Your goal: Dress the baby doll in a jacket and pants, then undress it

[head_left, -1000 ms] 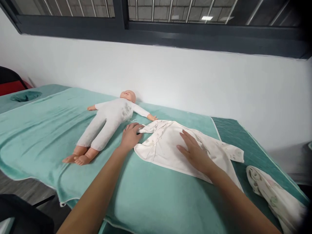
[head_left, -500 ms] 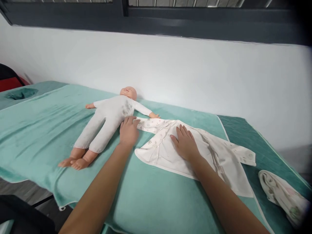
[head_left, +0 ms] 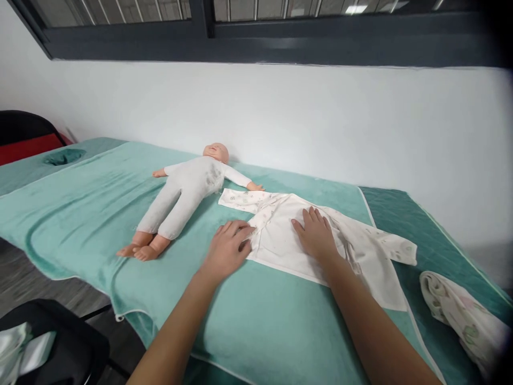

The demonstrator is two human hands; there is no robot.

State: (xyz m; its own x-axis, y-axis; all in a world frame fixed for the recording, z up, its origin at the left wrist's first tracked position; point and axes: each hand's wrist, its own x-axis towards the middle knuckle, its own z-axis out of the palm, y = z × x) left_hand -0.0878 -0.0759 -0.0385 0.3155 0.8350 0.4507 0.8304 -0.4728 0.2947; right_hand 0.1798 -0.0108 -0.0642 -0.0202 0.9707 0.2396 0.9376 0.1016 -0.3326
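Note:
A white baby shirt (head_left: 276,240) with small printed motifs lies spread on the green bed cover, sleeves stretched out to both sides. At its left front edge, my left hand (head_left: 229,247) has curled fingers and thumb closed on the cloth, hiding the lower left corner. My right hand (head_left: 317,235) rests flat on the middle of the shirt with fingers extended. Left of the shirt, a baby doll (head_left: 188,187) in a white body suit lies on its back, head toward the wall. One doll hand is close to the shirt's left sleeve.
A rolled printed cloth (head_left: 460,315) lies at the right on the darker green sheet. The light green cover (head_left: 272,331) drapes over the bed's front edge. A black chair (head_left: 76,337) with pale packets on it stands at lower left. The white wall (head_left: 280,123) runs behind.
My left hand has moved from the left sleeve's cuff down to the shirt's front edge. My right hand stays on the shirt. The view has shifted slightly left.

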